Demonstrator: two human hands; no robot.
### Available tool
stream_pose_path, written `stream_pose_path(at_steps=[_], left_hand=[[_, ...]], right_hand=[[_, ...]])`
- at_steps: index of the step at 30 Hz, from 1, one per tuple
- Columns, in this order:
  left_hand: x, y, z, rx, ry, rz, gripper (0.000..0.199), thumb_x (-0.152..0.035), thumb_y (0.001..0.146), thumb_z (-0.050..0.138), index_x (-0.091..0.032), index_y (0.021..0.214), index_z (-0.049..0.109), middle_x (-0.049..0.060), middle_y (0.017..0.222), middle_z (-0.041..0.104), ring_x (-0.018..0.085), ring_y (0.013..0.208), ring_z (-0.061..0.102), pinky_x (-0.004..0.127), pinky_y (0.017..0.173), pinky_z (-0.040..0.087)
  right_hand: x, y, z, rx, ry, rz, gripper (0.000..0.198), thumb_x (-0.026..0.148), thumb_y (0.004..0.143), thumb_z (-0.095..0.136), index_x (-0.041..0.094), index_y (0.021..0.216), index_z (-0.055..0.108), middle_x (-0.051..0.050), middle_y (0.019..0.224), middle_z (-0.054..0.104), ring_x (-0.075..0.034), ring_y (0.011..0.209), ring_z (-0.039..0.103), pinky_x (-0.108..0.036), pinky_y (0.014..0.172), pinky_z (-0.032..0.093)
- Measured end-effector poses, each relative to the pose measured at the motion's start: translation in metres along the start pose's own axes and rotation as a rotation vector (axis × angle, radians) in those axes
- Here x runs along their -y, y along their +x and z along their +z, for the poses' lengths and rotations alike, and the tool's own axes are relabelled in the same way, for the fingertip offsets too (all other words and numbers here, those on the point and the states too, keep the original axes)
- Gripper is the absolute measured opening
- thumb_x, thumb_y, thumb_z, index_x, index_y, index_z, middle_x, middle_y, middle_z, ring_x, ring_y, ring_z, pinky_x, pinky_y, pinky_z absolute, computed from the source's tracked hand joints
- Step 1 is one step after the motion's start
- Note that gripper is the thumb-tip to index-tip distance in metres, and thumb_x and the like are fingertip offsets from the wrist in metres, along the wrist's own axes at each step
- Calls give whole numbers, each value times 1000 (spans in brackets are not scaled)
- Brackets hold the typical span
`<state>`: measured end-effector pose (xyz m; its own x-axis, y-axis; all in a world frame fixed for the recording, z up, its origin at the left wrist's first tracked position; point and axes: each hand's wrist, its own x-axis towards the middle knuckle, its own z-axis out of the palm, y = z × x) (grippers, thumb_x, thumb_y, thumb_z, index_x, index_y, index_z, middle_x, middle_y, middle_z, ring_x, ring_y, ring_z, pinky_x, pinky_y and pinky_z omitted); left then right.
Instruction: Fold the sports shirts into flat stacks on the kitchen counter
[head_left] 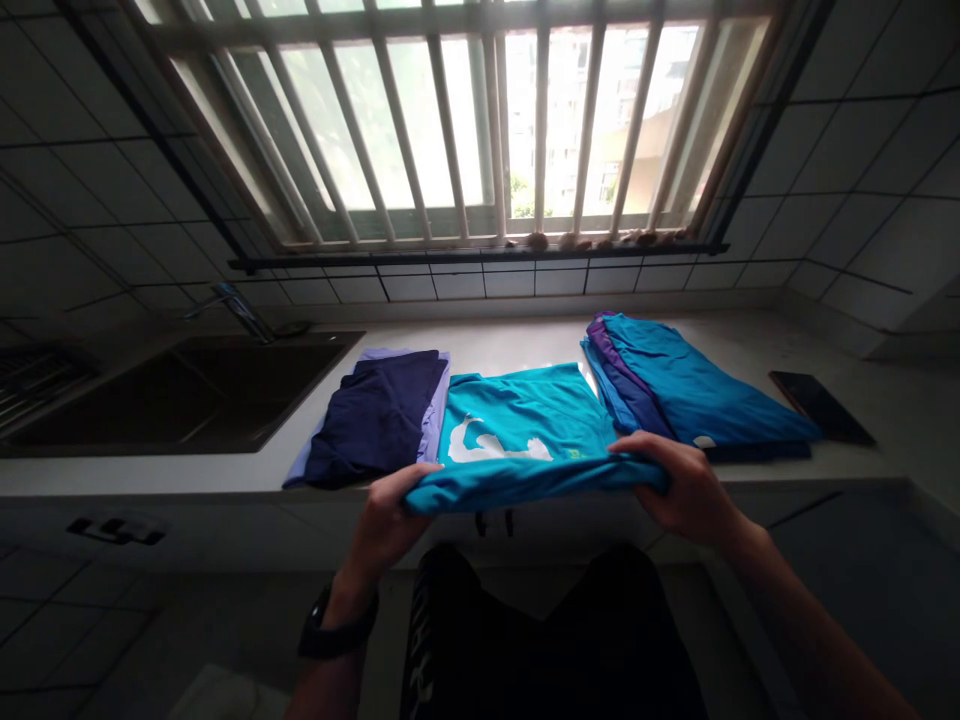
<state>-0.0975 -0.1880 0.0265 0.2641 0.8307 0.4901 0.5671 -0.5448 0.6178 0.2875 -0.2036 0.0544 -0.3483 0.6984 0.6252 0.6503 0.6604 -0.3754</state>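
cloth (517, 395), likely a shirt, lies before us in the head view, at the middle of the tabletop (502, 345), its near end drawn out past the front edge. our left hand (386, 522) is clamped on one end of that gathered edge and our right hand (684, 490) on the other, well apart. we judge the work partway along: the dark clothes (379, 410) to the left and the blue pile (690, 375) to the right look already folded flat, while the piece we hold is not yet a neat bundle. it is bright turquoise, with a white print (491, 448) and a small green mark nearby. its far part lies fairly flat with light wrinkles; the near edge is bunched into a thick roll. we cannot tell how many layers it has.
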Motion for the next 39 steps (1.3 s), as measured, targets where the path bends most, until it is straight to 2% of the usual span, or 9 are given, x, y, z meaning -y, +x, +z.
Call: stream_pose_path(at_steps=[4,8,10,14,18,23,28,32,39], left_hand=[[-7,63,-3,-165,133,-203,32,-46,84,72,-19,102,72,1,83,75,20,77,71,27,72,56],[6,119,18,-177,317,-271,57,-33,88,67,-14,141,57,16,131,71,30,120,68,41,103,54],[16,126,36,-45,402,-169,58,-27,93,59,-11,148,52,20,148,60,30,138,57,43,116,45],[34,109,73,318,465,0,49,-32,101,47,-18,147,57,14,157,55,29,149,47,47,123,38],[39,98,86,387,535,-30,49,-40,102,47,-18,144,61,14,158,54,30,148,48,48,124,37],[41,131,83,365,573,11,49,-42,101,51,-17,141,63,16,150,60,30,142,54,43,121,41],[70,162,86,286,620,-167,52,-38,101,48,-15,147,58,16,153,58,30,144,51,43,122,37],[86,162,90,226,627,-258,52,-38,102,45,-13,147,55,16,153,58,28,144,51,42,121,38],[79,153,89,22,759,-295,53,-43,96,54,-6,134,60,26,140,61,39,132,57,48,108,47]], right_hand=[[-28,66,0,4,-57,118,38,17,83,61,24,120,67,-5,96,75,-24,89,74,-34,83,57],[-50,111,30,-16,-337,294,41,18,88,58,14,128,64,-18,119,70,-33,114,66,-46,98,53],[-49,112,52,61,-362,278,46,23,93,56,13,137,60,-21,134,65,-35,126,61,-48,105,49],[-43,88,99,413,-250,191,55,38,102,50,18,153,51,-16,159,50,-33,150,42,-50,121,37],[-49,78,122,585,-240,261,57,47,106,44,20,156,49,-14,168,39,-33,158,29,-54,126,26],[-61,102,127,486,-277,272,49,35,105,48,17,149,56,-16,158,52,-29,145,49,-45,121,35],[-73,120,141,491,-324,417,54,38,107,40,21,158,46,-11,169,39,-27,156,33,-54,128,21],[-83,119,149,386,-427,603,58,41,107,33,14,157,46,-15,170,35,-29,157,31,-58,128,16],[-83,117,150,205,-552,806,66,38,103,36,-4,153,45,-30,162,41,-37,152,36,-59,125,18]])
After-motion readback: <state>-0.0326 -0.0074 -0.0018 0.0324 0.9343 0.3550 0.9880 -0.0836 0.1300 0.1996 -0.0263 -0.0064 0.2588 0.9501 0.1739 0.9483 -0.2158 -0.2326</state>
